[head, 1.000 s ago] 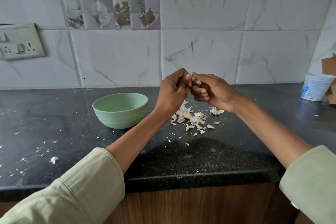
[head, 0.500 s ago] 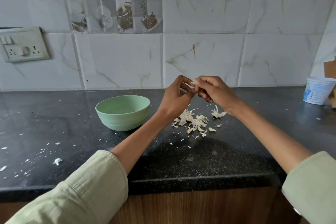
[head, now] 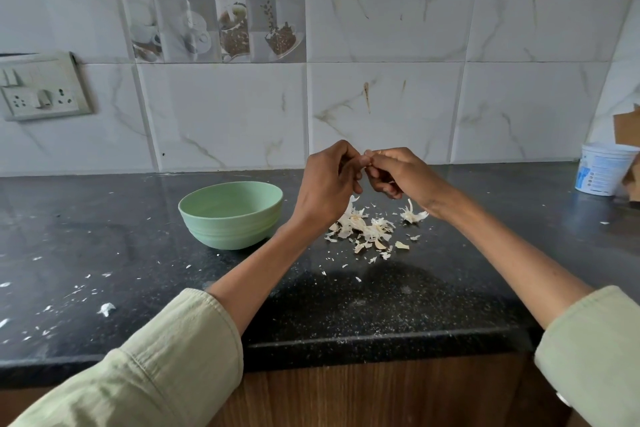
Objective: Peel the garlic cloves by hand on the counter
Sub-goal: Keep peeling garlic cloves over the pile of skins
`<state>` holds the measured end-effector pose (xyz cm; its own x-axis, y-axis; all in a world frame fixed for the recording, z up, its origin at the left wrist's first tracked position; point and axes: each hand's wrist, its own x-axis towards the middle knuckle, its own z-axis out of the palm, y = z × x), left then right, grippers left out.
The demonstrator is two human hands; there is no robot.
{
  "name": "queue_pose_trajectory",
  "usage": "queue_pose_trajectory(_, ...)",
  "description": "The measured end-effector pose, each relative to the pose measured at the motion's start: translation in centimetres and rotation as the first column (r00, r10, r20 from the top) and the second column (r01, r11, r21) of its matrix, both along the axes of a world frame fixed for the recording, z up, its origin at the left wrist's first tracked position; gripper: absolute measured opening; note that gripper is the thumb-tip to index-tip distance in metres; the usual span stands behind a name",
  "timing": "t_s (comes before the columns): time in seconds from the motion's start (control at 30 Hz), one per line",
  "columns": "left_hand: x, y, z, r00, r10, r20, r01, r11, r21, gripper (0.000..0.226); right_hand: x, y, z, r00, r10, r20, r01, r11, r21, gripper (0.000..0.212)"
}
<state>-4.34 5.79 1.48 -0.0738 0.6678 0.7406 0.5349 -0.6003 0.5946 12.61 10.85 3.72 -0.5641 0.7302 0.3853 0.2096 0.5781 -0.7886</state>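
My left hand (head: 325,184) and my right hand (head: 401,173) meet fingertip to fingertip above the black counter (head: 346,305). Between their curled fingers they pinch a small garlic clove (head: 367,159), almost wholly hidden. Directly below the hands lies a heap of pale garlic skins (head: 367,229), with a larger curled husk (head: 412,215) under my right wrist. A pale green bowl (head: 230,215) stands left of my left hand; what it holds I cannot see.
A white plastic tub (head: 602,168) stands at the far right by the wall, brown cardboard (head: 628,128) beside it. Skin scraps (head: 105,308) dot the counter's left side. A switch and socket plate (head: 41,87) is on the tiled wall. The counter's front edge runs near my sleeves.
The hands stay together over the skin heap. Half a second ago a pale strip showed between the fingertips; now the fingers are closed tighter and it is hidden.
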Motion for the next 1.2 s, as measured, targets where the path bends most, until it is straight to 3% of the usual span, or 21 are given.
queue_pose_trajectory(0.1,-0.12,0.5,-0.31,0.999,0.053,0.004,-0.053,0.998,-0.018,0.017,-0.26,0.15,-0.28,0.999,-0.008,0.045,0.006,0.999,0.043,0.047)
queue_pose_trajectory(0.23,-0.58,0.71,-0.31,0.999,0.04,0.034,-0.037,0.995,-0.093,0.017,-0.44,0.09,-0.49,0.997,0.016,0.08,-0.022,0.997,0.079,0.038)
queue_pose_trajectory(0.4,-0.54,0.37,0.0,0.994,-0.076,0.082,0.086,0.988,-0.128,0.018,0.14,0.19,-0.31,0.996,0.078,0.031,-0.077,0.996,-0.047,0.04)
queue_pose_trajectory(0.53,-0.38,0.33,0.06,0.997,-0.074,0.025,0.077,0.987,-0.144,0.016,0.2,0.32,-0.28,0.996,0.084,-0.019,-0.086,0.989,-0.117,0.037)
queue_pose_trajectory(0.83,-0.59,0.14,-0.06,0.981,0.012,-0.195,-0.033,0.994,-0.102,0.011,0.2,0.12,-0.2,1.0,0.004,0.005,-0.003,0.997,-0.073,0.038)
queue_pose_trajectory(1.0,-0.61,0.15,-0.23,0.966,0.043,-0.253,-0.064,0.995,-0.078,0.011,0.34,0.08,-0.11,0.999,-0.038,-0.025,0.036,0.997,-0.072,0.038)
queue_pose_trajectory(1.07,-0.75,0.26,-0.31,0.964,0.068,-0.258,-0.091,0.993,-0.076,0.001,0.33,0.0,-0.09,0.999,-0.04,-0.03,0.038,0.996,-0.077,0.038)
queue_pose_trajectory(1.2,-0.88,0.62,-0.3,0.949,0.135,-0.286,-0.151,0.988,-0.034,0.018,0.44,-0.09,-0.06,0.998,-0.045,-0.04,0.042,0.996,-0.078,0.039)
